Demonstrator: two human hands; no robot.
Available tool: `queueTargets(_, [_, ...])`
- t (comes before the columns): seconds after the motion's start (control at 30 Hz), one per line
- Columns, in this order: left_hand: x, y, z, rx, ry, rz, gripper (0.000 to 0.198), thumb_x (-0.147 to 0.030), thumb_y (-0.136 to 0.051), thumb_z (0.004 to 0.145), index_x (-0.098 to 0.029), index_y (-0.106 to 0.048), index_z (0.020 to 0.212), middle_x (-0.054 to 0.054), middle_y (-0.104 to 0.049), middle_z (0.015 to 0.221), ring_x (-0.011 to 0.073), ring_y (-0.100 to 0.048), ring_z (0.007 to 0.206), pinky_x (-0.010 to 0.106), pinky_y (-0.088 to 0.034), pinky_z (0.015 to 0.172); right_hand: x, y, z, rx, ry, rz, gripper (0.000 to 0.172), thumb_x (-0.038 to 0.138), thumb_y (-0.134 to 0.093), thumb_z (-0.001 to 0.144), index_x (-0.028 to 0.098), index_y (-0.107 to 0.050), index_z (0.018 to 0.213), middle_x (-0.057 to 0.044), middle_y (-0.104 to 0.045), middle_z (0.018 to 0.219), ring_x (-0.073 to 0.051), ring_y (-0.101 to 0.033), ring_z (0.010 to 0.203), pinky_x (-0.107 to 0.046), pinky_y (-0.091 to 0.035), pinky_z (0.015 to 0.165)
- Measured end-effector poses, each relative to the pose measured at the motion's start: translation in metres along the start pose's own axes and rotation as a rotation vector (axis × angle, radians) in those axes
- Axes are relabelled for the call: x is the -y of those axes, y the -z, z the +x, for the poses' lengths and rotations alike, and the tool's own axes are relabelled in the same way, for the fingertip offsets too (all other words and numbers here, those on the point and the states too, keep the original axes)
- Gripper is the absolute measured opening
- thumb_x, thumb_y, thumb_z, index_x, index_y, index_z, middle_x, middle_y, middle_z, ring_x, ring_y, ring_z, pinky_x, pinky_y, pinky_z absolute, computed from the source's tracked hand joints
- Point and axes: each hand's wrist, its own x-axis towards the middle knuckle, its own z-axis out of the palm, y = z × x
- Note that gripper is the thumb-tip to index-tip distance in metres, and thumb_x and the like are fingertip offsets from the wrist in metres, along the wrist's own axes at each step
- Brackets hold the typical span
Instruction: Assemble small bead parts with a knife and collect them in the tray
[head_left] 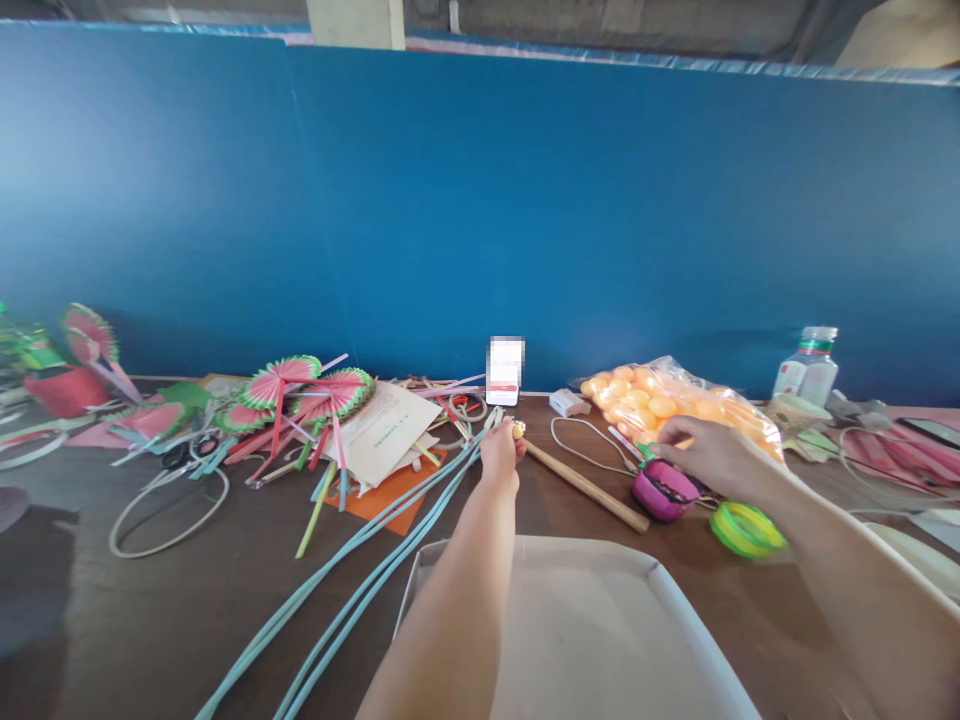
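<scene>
My left hand (501, 452) is closed, reaching forward at the middle of the table. A small gold-coloured thing (518, 429) shows at its fingertips, too small to name. Pale blue cords (405, 515) run up close beside this hand. Near it lies a wooden stick (592, 488), slanting to the right. On the right, my right hand (701, 455) has its fingers bent together at the top of a small purple pouch (661, 492). Something green (645, 452) stands by those fingertips; whether they grip it is hidden. A yellow-green ring-shaped coil (748, 530) lies below my right wrist.
A shallow pale tray (592, 630) is in front of me. Behind stand a phone (504, 372) and a blue partition (480, 210). A clear bag of orange balls (645, 395) and a bottle (810, 370) are right; paper fans (330, 397) and a sheet (386, 430) are left.
</scene>
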Motion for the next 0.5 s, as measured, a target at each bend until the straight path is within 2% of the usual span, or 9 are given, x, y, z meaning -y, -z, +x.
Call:
queueTargets(0.07, [0.000,0.000,0.000,0.002,0.004,-0.001,0.020,-0.032,-0.068,0.078,-0.014,-0.058,0.078,0.001,-0.059,0.068,0.0064,-0.055,0.053,0.018,-0.048,0.053,0.025,0.003,0.005,0.027,0.005,0.195,0.013,0.033,-0.066,0.070,0.020,-0.063,0.069,-0.004,-0.068,0.075,-0.016,-0.060,0.067,-0.028,-0.046,0.066])
queueTargets(0.17, [-0.001,0.001,-0.001,0.000,0.007,-0.020,0.019,-0.031,-0.067,0.078,-0.014,-0.059,0.079,0.001,-0.059,0.070,0.0059,-0.055,0.053,0.017,-0.048,0.053,0.069,-0.006,0.016,0.020,0.033,0.466,0.020,0.038,-0.067,0.069,0.020,-0.062,0.073,-0.002,-0.065,0.068,-0.015,-0.058,0.059,-0.027,-0.045,0.057])
queueTargets(0.33, [-0.002,0.004,-0.003,0.012,-0.021,-0.084,0.015,-0.029,-0.064,0.080,-0.015,-0.061,0.082,0.001,-0.060,0.073,0.0047,-0.054,0.053,0.016,-0.047,0.054,0.139,-0.051,0.037,0.112,0.071,0.873,0.024,0.040,-0.073,0.068,0.019,-0.064,0.076,0.001,-0.059,0.057,-0.010,-0.051,0.048,-0.021,-0.038,0.043])
queueTargets(0.43, [-0.003,0.005,0.000,0.037,-0.051,-0.124,0.013,-0.028,-0.062,0.082,-0.015,-0.061,0.084,0.000,-0.058,0.071,0.0039,-0.052,0.051,0.016,-0.045,0.054,0.165,-0.080,0.044,0.158,-0.037,1.125,0.024,0.036,-0.077,0.064,0.018,-0.066,0.075,0.001,-0.060,0.061,-0.008,-0.049,0.050,-0.018,-0.035,0.041])
queueTargets(0.5, [-0.004,0.005,0.003,0.034,-0.048,-0.126,0.012,-0.026,-0.061,0.083,-0.014,-0.061,0.085,0.000,-0.057,0.069,0.0039,-0.051,0.050,0.016,-0.045,0.053,0.174,-0.096,0.043,0.190,-0.143,1.255,0.022,0.031,-0.077,0.063,0.017,-0.066,0.076,0.001,-0.059,0.060,-0.007,-0.048,0.051,-0.017,-0.035,0.041])
